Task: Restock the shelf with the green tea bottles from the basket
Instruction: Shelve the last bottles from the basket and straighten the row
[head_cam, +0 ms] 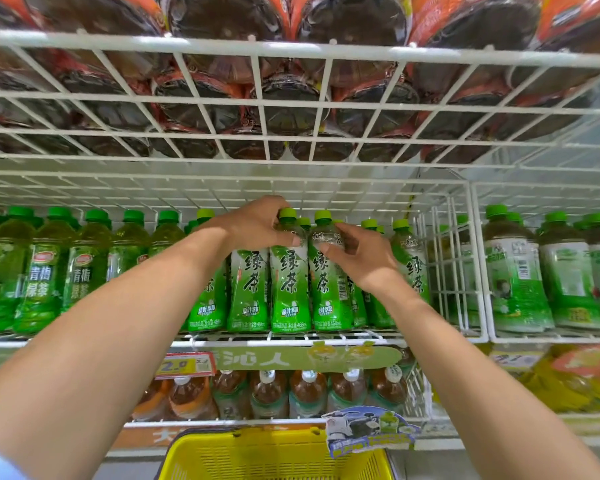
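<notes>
Several green tea bottles stand in a row at the front of the white wire shelf (pixel 291 336). My left hand (pixel 257 225) grips the neck of one green tea bottle (pixel 289 285), fingers curled round just under its green cap. My right hand (pixel 359 254) touches the neighbouring green tea bottle (pixel 328 289) at its clear shoulder, with the fingers loosely bent against it. Both bottles are upright on the shelf. The yellow basket (pixel 274 455) sits low in the view, below the shelves; no bottles show in the part of it that I see.
Darker green bottles fill the shelf's left section (pixel 49 265) and white-labelled green ones the right section (pixel 520 271), behind a wire divider (pixel 451 265). Dark drink bottles (pixel 284 95) lie on the wire shelf overhead. Brown tea bottles (pixel 305 389) stand on the shelf below.
</notes>
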A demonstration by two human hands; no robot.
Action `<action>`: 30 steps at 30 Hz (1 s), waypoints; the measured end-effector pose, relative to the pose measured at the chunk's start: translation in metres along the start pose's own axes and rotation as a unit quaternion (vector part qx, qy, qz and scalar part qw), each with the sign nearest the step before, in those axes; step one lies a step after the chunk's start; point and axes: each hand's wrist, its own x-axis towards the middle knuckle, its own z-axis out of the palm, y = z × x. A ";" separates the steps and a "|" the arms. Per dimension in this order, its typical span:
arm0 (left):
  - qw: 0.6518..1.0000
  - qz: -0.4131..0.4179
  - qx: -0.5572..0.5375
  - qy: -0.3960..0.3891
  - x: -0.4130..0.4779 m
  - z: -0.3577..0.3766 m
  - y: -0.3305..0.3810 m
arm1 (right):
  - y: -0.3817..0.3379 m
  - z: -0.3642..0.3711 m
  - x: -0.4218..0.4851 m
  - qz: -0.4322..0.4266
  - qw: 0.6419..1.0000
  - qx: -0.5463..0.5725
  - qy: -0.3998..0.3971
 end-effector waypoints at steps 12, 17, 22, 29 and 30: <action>0.992 -0.013 0.124 -0.026 -0.001 0.004 0.018 | -0.018 -0.001 -0.009 0.034 0.999 -0.033 0.005; 0.992 -0.015 0.123 -0.028 0.003 0.003 0.017 | -0.018 -0.001 -0.006 0.051 0.997 -0.056 0.000; 0.992 -0.017 0.121 -0.031 0.002 0.003 0.019 | -0.017 0.002 -0.008 0.054 0.997 -0.046 0.002; 0.981 -0.014 0.192 -0.015 -0.016 0.003 0.034 | -0.037 -0.009 -0.009 0.057 0.986 -0.145 -0.050; 0.979 -0.008 0.203 -0.014 -0.023 0.002 0.038 | -0.039 -0.011 -0.009 0.054 0.984 -0.160 -0.051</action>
